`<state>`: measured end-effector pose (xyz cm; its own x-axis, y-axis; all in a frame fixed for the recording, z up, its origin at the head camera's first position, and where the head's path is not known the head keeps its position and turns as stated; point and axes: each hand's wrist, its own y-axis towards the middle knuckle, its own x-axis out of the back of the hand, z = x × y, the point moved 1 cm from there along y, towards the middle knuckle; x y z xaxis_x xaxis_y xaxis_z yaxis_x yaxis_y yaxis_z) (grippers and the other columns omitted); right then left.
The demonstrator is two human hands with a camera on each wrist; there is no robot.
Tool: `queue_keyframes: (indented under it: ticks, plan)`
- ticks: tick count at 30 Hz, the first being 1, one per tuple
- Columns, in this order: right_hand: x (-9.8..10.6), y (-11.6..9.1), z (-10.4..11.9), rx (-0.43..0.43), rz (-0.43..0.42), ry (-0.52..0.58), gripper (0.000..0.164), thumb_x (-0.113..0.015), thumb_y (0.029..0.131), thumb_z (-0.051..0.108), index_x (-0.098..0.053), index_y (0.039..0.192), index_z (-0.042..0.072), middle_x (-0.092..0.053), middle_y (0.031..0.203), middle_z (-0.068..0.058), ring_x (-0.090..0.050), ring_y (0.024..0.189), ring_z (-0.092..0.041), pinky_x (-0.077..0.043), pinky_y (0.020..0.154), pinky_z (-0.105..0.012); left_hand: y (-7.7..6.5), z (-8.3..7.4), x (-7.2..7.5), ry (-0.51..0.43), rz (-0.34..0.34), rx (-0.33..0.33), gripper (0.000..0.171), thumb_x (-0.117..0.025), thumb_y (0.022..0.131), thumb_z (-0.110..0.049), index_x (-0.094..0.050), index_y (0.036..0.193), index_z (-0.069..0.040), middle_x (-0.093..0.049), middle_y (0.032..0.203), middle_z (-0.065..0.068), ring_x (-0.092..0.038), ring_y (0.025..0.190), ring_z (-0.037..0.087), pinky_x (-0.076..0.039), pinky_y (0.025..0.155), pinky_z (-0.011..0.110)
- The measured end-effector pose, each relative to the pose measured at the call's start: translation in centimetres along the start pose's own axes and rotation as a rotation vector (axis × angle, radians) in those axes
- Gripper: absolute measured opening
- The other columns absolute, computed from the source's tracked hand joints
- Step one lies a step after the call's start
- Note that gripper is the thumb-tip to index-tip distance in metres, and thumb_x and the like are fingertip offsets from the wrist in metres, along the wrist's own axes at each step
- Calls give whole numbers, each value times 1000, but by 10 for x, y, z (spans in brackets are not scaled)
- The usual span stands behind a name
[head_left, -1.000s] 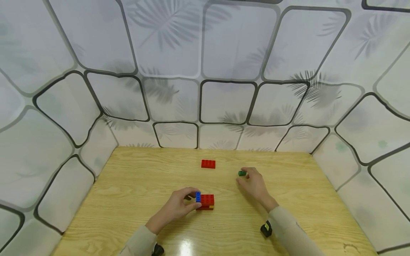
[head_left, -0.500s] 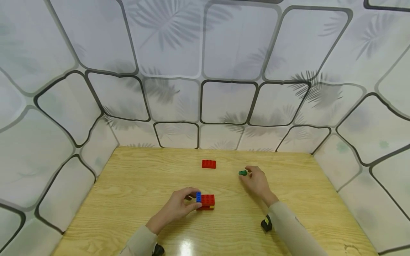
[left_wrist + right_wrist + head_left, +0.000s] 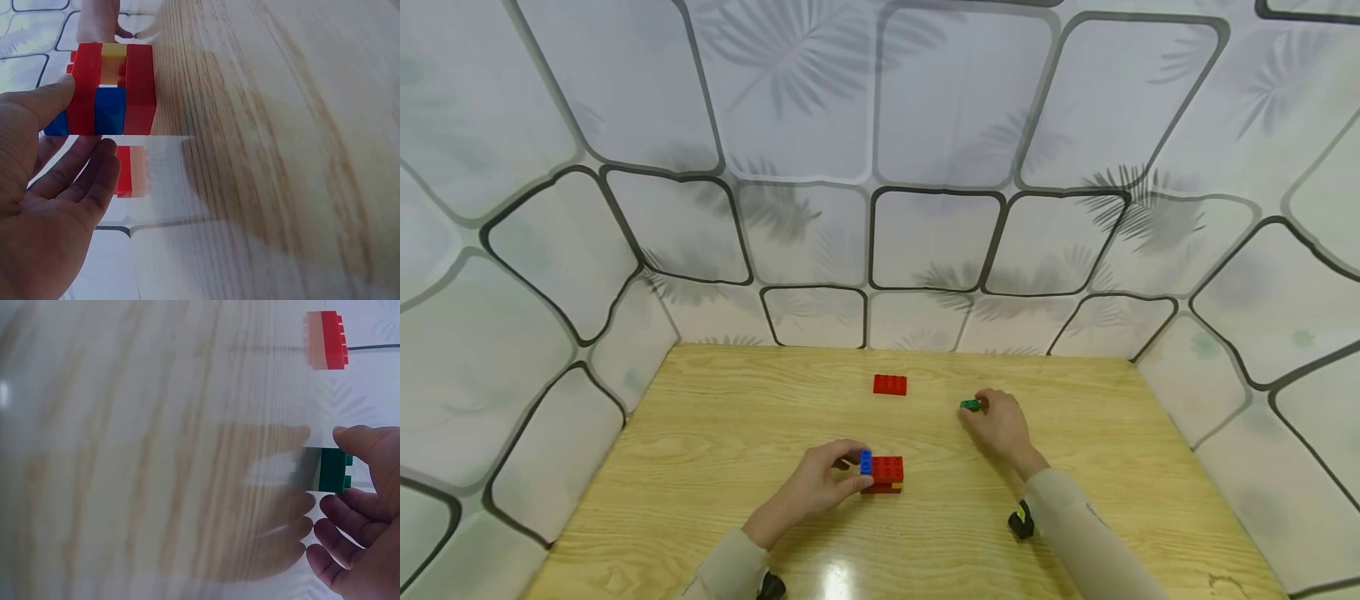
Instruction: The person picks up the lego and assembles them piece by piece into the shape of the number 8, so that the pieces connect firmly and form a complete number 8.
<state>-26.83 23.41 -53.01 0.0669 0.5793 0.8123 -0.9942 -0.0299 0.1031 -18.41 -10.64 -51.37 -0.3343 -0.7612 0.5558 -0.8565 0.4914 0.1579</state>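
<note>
My left hand [image 3: 820, 479] pinches the left end of a small stack of toy bricks [image 3: 887, 469], thumb at the front and fingers behind. A blue brick [image 3: 866, 462] sits on top at that end. Between the two red layers, the left wrist view shows another blue brick [image 3: 110, 110] and a yellow brick [image 3: 114, 61]. Farther right, my right hand [image 3: 1002, 429] holds its thumb and index finger around a green brick [image 3: 971, 405] on the table. In the right wrist view, thumb and index finger lie right at opposite sides of this brick [image 3: 333, 470].
A loose red brick [image 3: 890, 384] lies on the wooden table [image 3: 715, 417], beyond the stack and left of the right hand. Patterned curtain-like walls [image 3: 932, 237] enclose the table at the back and both sides. Black wrist gear [image 3: 1021, 522] hangs below the right sleeve.
The right hand has drawn slightly right and its fingers have shifted on the green brick, leaving more of it visible. The left hand and the stack stay as they were.
</note>
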Motion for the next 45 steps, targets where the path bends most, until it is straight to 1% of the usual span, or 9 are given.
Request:
queue_keyframes:
  ticks: [3,9,16,20,27,31,33,38,45]
  plan:
    - [-1,0,1,-11,-6,-3,53,-71,99,36,-67,130,-7,-71,120,-26,-65,108,-40,-57,91,-55,0,0,0,-2,0,2,41,-77,99,-26,-68,131,-1,-74,116,7,-71,108,30,-62,92,42]
    - [-4,2,2,-5,-28,-31,48,-71,98,33,-70,126,-6,-72,114,-23,-63,102,-37,-56,87,-53,-1,1,0,10,1,-2,41,-76,99,-26,-67,132,-2,-75,117,6,-72,108,28,-62,92,39]
    - [-6,3,3,19,-26,-39,43,-68,98,24,-68,127,-7,-71,115,-24,-63,107,-39,-57,90,-54,-2,-3,1,0,3,1,42,-76,99,-26,-67,132,0,-74,117,9,-71,108,31,-62,93,45]
    - [-4,1,6,34,-18,-22,42,-67,97,20,-67,128,-9,-70,118,-25,-63,109,-40,-56,93,-54,-2,-4,2,-4,6,6,42,-76,99,-26,-66,132,0,-74,117,8,-71,109,31,-62,93,45]
    - [-4,-1,6,65,6,9,42,-70,96,17,-67,129,-9,-70,117,-23,-64,104,-35,-57,88,-51,-2,-3,1,-4,4,3,42,-76,100,-26,-67,132,-1,-74,117,7,-70,109,30,-62,93,42]
    - [-3,-3,8,79,32,35,42,-70,96,15,-66,130,-8,-70,116,-22,-65,101,-32,-58,86,-48,-2,-2,1,1,7,24,42,-76,99,-25,-67,133,-2,-74,118,6,-70,109,27,-61,94,39]
    - [-3,-5,9,78,45,54,42,-69,96,15,-66,131,-7,-69,118,-22,-65,103,-32,-59,87,-47,-2,-2,1,-2,8,31,42,-76,99,-24,-67,134,-2,-74,118,5,-70,110,26,-61,94,38]
    - [-2,-8,12,75,63,84,43,-69,96,15,-65,134,-6,-68,120,-21,-66,107,-35,-60,89,-48,-1,-2,1,0,4,22,41,-76,99,-24,-67,133,-2,-74,117,5,-70,109,27,-61,93,38]
    - [-5,-10,12,86,64,82,43,-70,97,14,-65,134,-5,-68,120,-20,-67,109,-35,-61,90,-48,-2,0,0,13,-3,8,41,-76,99,-25,-67,132,-2,-75,116,5,-71,108,27,-61,92,37]
